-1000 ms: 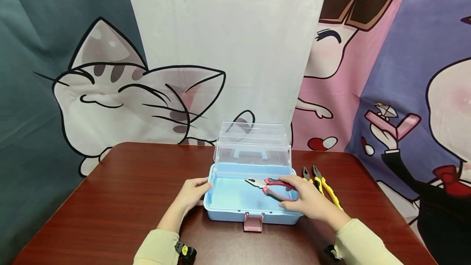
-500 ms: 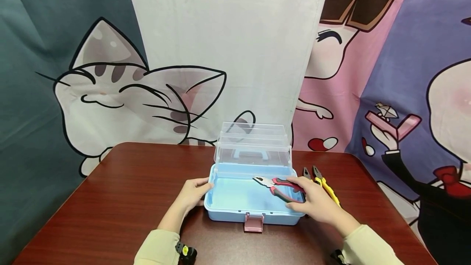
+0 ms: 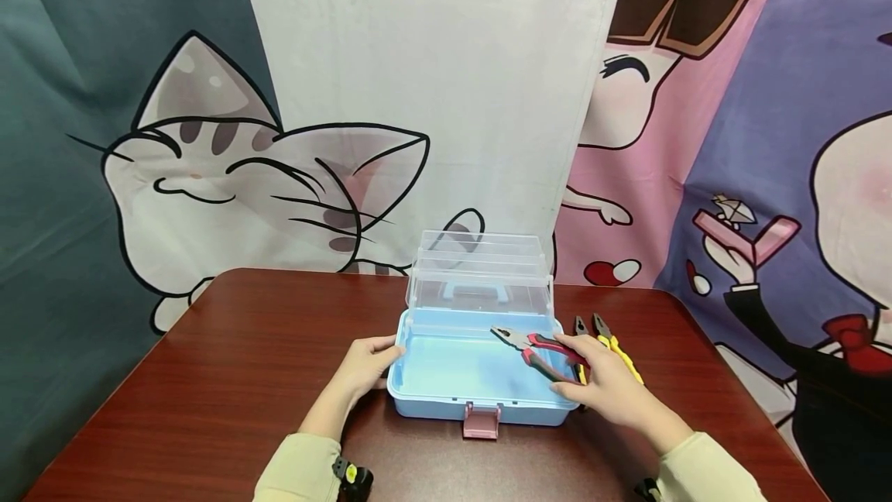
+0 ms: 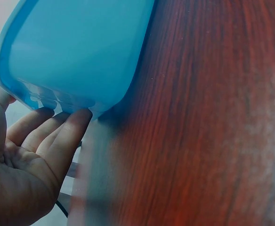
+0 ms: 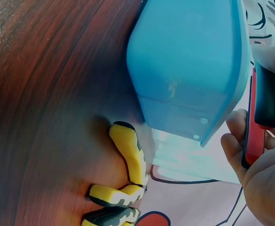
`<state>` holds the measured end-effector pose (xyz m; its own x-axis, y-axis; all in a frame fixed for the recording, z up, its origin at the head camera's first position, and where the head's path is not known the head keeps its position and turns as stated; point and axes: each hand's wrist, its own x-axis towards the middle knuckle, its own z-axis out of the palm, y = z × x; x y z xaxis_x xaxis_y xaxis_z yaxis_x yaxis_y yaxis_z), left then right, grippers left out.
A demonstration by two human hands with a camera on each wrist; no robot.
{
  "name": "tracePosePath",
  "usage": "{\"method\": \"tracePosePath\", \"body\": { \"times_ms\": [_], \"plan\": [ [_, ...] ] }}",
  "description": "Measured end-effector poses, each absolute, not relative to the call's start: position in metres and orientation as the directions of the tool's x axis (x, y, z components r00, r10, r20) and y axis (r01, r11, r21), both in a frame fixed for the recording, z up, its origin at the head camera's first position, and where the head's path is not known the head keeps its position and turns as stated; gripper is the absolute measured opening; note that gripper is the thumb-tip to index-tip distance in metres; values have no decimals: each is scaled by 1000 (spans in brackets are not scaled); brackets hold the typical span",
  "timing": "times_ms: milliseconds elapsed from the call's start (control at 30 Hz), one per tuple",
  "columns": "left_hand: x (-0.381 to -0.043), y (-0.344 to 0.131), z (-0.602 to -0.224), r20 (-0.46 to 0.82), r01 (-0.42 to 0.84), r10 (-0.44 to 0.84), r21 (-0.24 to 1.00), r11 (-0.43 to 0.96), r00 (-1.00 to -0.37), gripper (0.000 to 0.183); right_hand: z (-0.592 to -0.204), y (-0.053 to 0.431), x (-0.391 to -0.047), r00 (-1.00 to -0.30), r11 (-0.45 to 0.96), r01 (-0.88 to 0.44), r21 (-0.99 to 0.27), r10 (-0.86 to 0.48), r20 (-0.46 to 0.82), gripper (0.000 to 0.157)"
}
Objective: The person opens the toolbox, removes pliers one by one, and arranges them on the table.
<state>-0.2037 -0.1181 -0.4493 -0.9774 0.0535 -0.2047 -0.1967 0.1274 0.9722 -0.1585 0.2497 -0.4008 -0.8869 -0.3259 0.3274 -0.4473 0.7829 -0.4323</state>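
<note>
A light-blue toolbox [image 3: 446, 370] stands on the table, its clear lid [image 3: 481, 277] tilted back. At its left end, my left hand [image 3: 358, 370] grips the wall, thumb on the rim and fingers against the outside; the left wrist view shows the fingertips [image 4: 83, 115] touching below the edge. My right hand [image 3: 609, 386] holds combination pliers [image 3: 516, 338] by their red-and-dark handles above the box's right side. The pliers' handles are spread, and their metal head points left over the inside. In the right wrist view, a pliers handle [image 5: 255, 146] lies between the fingers and palm.
Yellow-handled pliers [image 3: 626, 359] lie on the table right of the box, with a second pair [image 3: 581, 328] beside them, partly hidden by my right hand. A pink latch [image 3: 481, 421] hangs open at the box's front. A printed cloth [image 3: 432, 99] hangs behind the table.
My right hand has moved right, carrying the pliers from over the box's middle toward its right edge. The left hand and the toolbox have stayed nearly still.
</note>
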Motion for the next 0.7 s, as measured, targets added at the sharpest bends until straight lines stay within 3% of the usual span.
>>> {"method": "tracePosePath", "body": {
  "times_ms": [700],
  "plan": [
    [-205, -120, -450, -208, -197, 84, 973, 121, -974, 43, -399, 272, -151, -929, 809, -351, -472, -237, 285, 65]
  ]
}}
